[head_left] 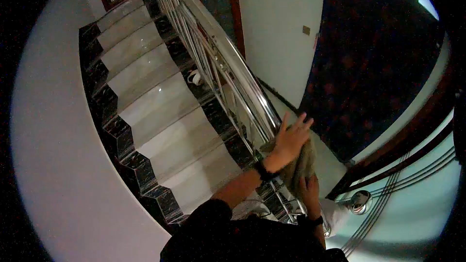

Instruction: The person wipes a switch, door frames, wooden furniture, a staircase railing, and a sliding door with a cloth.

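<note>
A stainless steel handrail (252, 87) runs diagonally down toward me. An olive-brown cloth (306, 157) is draped over its near end. My left hand (290, 141), with a black band at the wrist, lies over the rail and the cloth's upper part, fingers spread. Lower down, my right hand (309, 191) is closed on the cloth's lower edge; its palm side is hidden. A dark band (310, 221) circles that wrist too.
Pale stone stairs (160, 87) with black marbled edging lie left of the railing. A white object (194, 77) sits by the balusters. A round shiny post cap (360, 202) stands at lower right. Beyond are a brown-framed door (221, 12) and a dark opening (374, 63).
</note>
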### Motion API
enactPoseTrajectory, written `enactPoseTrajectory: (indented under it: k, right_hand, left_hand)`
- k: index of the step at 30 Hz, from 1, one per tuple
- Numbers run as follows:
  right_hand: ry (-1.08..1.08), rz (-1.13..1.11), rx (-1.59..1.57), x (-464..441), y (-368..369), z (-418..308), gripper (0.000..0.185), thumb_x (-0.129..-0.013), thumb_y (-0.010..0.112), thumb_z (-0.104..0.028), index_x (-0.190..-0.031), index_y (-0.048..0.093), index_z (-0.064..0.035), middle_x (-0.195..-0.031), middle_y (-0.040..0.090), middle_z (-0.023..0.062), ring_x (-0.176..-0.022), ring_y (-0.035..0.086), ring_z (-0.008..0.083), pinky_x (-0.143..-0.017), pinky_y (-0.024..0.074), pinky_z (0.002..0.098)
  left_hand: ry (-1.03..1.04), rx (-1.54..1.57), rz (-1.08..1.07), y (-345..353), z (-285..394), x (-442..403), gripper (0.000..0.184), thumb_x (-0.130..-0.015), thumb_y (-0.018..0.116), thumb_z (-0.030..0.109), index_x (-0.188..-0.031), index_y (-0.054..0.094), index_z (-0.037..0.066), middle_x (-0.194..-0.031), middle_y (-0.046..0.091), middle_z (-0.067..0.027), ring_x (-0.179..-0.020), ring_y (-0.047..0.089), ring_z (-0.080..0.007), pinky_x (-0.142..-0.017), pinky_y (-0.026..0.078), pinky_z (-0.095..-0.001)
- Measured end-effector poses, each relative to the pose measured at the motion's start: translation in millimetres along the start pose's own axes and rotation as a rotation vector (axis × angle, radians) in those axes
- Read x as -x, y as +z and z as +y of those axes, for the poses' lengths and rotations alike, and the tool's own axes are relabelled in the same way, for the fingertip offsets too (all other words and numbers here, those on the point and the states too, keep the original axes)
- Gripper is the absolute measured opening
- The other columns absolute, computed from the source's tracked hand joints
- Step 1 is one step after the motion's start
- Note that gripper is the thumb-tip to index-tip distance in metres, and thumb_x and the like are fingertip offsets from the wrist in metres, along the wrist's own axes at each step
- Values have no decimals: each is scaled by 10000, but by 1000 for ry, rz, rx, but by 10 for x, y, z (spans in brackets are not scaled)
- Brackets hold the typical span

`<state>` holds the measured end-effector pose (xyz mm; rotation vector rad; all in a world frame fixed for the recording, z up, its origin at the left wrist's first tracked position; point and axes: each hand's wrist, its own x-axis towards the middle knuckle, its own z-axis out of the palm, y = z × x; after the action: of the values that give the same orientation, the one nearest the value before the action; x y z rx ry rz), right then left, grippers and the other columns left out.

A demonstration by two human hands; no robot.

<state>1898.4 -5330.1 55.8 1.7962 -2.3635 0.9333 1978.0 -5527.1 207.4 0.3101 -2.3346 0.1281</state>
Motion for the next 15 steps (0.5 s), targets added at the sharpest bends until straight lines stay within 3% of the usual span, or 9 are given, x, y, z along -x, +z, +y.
enactPoseTrajectory:
  k: [2, 3, 5, 6, 9, 10, 12, 13, 15]
  right_hand:
    - [47, 21, 38, 6, 244, 138, 541, -868, 603, -187, -1362, 406, -90, -1238, 507, 319, -1149, 504, 442, -886, 478, 501]
    - [97, 46, 78, 49, 321, 209, 552, -868, 599, -156, -1373, 385, -88, -1214, 514, 329, -1141, 502, 464, -879, 475, 529]
    - [286, 103, -23, -93, 197, -31, 535, -875, 585, -160, -1363, 389, -65, -1210, 516, 328, -1132, 508, 462, -878, 473, 532]
    - [449, 166, -123, -103, 138, -115, 519, -883, 571, -165, -1354, 392, -43, -1207, 518, 327, -1123, 514, 460, -877, 470, 535]
    - [282, 182, 136, 116, 334, 87, 497, -904, 530, -234, -1315, 425, 23, -1226, 524, 295, -1116, 523, 425, -916, 447, 498]
    - [310, 181, 141, 108, 252, 23, 497, -904, 530, -234, -1315, 425, 23, -1226, 524, 295, -1116, 523, 425, -916, 447, 498]
    - [582, 27, -76, 129, 72, -15, 495, -916, 501, -269, -1291, 447, 50, -1220, 533, 284, -1072, 542, 428, -936, 431, 477]
    - [608, 33, -71, 297, 132, 82, 495, -916, 501, -269, -1291, 447, 50, -1220, 533, 284, -1072, 542, 428, -936, 431, 477]
    - [516, 244, 98, 749, 408, 387, 445, -907, 515, -258, -1231, 481, 44, -1217, 535, 282, -1036, 550, 454, -917, 442, 487]
  left_hand:
    - [-93, -95, -186, 334, -244, 10, 185, -854, 544, 239, -936, 669, 129, -1066, 642, -91, -1081, 559, -255, -970, 342, -538]
    - [-86, -81, -198, 357, -254, -17, 185, -854, 544, 239, -936, 669, 129, -1066, 642, -91, -1081, 559, -255, -970, 342, -538]
    - [-130, 0, -401, 363, -229, -64, 208, -819, 543, 242, -914, 678, 115, -840, 666, -117, -810, 610, -281, -804, 402, -480]
    - [-100, 49, -332, 279, -190, -81, 194, -791, 567, 237, -883, 682, 112, -694, 648, -110, -689, 613, -293, -727, 416, -476]
    - [-15, -64, -383, 457, -123, -7, 198, -787, 564, 234, -874, 682, 101, -713, 654, -107, -700, 616, -299, -767, 426, -478]
    - [2, -45, -395, 542, -32, 34, 198, -787, 564, 234, -874, 682, 101, -713, 654, -107, -700, 616, -299, -767, 426, -478]
    - [146, -129, -769, 772, 274, 95, 202, -798, 569, 244, -854, 672, 80, -863, 664, -114, -824, 619, -280, -868, 417, -502]
    - [167, -114, -774, 880, 411, 172, 202, -798, 569, 244, -854, 672, 80, -863, 664, -114, -824, 619, -280, -868, 417, -502]
    - [512, 152, -336, 1078, 712, 399, 237, -806, 574, 251, -896, 657, 49, -1080, 621, -122, -1017, 577, -275, -961, 379, -538]
